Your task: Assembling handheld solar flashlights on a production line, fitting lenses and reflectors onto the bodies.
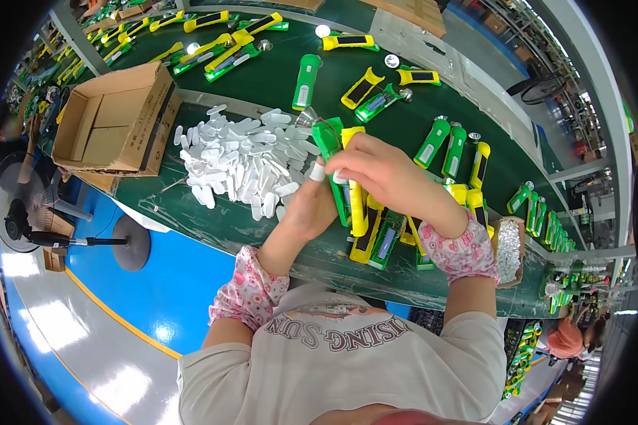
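Note:
My left hand grips a green and yellow flashlight from below, a small white oval piece pinched at its fingertips. My right hand lies over the same flashlight from above, its fingers pressing on the yellow side panel. The flashlight's silver reflector end points away from me, toward the pile of white oval pieces. Both wrists wear pink flowered sleeve covers. Several more green and yellow flashlights lie on the green belt right under my hands.
An open cardboard box stands at the left of the green conveyor table. More flashlights lie scattered along the belt. A small box of silver parts sits at the right. A floor fan stands on the blue floor at left. A person in orange is at far right.

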Demonstrator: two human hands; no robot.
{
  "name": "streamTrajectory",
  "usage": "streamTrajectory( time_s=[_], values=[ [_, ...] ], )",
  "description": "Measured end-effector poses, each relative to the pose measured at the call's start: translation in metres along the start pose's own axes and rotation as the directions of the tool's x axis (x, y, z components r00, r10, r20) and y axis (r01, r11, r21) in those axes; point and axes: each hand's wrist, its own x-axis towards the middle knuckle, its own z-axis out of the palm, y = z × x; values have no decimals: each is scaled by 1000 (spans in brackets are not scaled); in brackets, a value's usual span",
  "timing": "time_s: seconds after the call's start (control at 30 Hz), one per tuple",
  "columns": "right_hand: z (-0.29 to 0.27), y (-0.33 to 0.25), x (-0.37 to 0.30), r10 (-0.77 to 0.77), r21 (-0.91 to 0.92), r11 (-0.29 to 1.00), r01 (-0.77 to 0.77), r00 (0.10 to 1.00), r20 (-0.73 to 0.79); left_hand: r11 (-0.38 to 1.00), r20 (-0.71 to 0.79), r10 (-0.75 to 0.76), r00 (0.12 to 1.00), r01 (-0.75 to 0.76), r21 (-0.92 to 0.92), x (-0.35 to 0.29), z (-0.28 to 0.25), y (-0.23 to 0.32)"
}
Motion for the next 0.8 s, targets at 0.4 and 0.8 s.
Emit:
streamTrajectory(
  time_s=[0.4, 0.8],
  values=[
    [-23, 3, 6, 234, 138, 953, -270, 944, 231, 992, 63, -88, 994, 81, 99, -9, -7, -7],
    [49, -2, -72, 507, 293, 845, -448, 845, -170, 997, -245, 68, 967, -75, -21, 6, 9, -12]
  ],
)
